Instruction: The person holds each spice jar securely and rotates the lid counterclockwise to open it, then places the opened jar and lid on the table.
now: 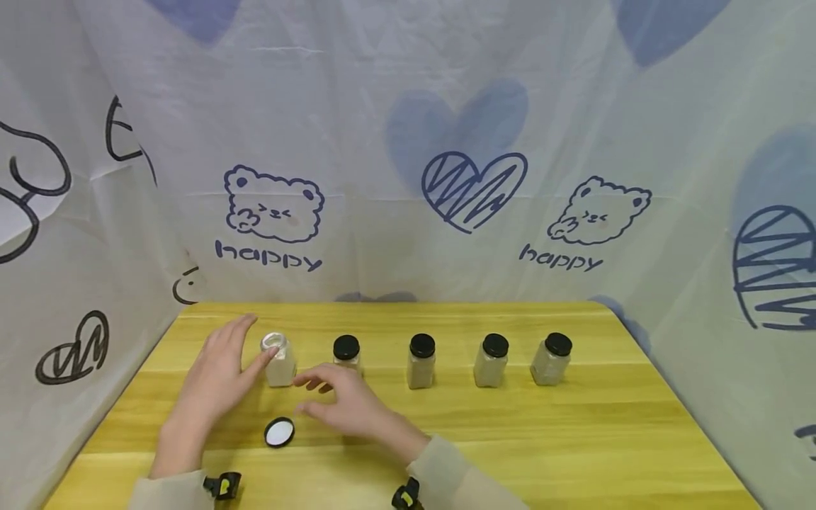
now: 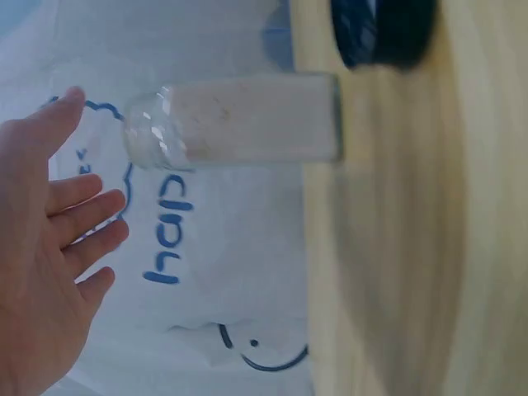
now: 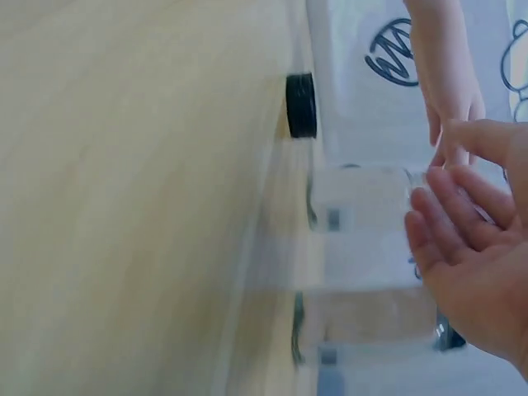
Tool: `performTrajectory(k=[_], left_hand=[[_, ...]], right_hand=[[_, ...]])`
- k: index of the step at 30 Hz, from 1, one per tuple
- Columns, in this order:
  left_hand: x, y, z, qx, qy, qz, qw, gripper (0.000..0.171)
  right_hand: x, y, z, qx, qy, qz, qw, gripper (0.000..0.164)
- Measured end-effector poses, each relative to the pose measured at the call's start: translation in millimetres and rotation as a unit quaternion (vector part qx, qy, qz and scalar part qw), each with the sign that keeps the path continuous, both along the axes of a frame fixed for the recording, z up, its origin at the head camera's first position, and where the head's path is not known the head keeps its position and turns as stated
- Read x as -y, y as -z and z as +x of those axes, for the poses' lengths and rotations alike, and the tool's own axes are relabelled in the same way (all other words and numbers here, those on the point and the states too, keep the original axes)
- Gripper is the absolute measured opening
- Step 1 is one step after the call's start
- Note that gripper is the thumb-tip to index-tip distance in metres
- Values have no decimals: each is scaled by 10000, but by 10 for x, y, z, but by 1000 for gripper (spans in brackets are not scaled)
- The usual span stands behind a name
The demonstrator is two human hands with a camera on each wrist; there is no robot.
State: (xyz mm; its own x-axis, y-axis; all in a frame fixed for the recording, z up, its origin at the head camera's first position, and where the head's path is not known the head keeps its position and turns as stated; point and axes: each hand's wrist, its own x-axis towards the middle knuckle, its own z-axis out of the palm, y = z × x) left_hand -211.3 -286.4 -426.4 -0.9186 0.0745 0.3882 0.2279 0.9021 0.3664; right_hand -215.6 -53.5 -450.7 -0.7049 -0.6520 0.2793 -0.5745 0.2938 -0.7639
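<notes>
An uncapped glass jar (image 1: 280, 370) of pale powder stands upright at the left end of a row of jars. My left hand (image 1: 213, 386) is beside it with fingers extended, the thumb overlapping the jar's neck in the head view; in the left wrist view the hand (image 2: 49, 223) shows apart from the jar (image 2: 247, 120). On the table in front lies a black lid (image 1: 279, 433), its white inner side up. My right hand (image 1: 350, 404), fingers loosely bent and holding nothing, hovers right of the lid. It partly hides the second jar (image 1: 347, 348), which has a black lid.
Further right in the row stand three more black-capped jars: one (image 1: 421, 363) in the middle, another (image 1: 491, 361) beside it, and the last (image 1: 551, 360) at the right. Behind the wooden table (image 1: 542, 439) hangs a pale printed cloth (image 1: 370, 234), which also runs along both sides.
</notes>
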Motion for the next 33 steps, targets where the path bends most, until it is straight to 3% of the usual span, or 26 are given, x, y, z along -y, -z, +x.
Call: performTrajectory(k=[5, 9, 13, 18, 25, 33], left_hand=[[-149, -97, 31, -360, 182, -45, 9992, 68], [-289, -97, 17, -541, 319, -169, 9979, 67], [-432, -53, -13, -527, 459, -371, 9969, 70], [-616, 42, -29, -392, 644, -599, 9954, 73], [-794, 152, -85, 38, 798, -935, 9924, 78], [-889, 224, -188, -178, 899, -1264, 9877, 77]], right_hand=[[-179, -94, -6, -680, 414, -706, 9943, 26], [-304, -118, -54, -1255, 736, -1333, 9803, 26], [-424, -142, -131, -1510, 1126, -1710, 9671, 27], [-559, -174, -193, -1204, 1541, -1625, 9671, 29], [-544, -120, -270, -760, 1667, -1272, 9748, 36], [-488, -118, -313, -378, 1756, -950, 9791, 38]])
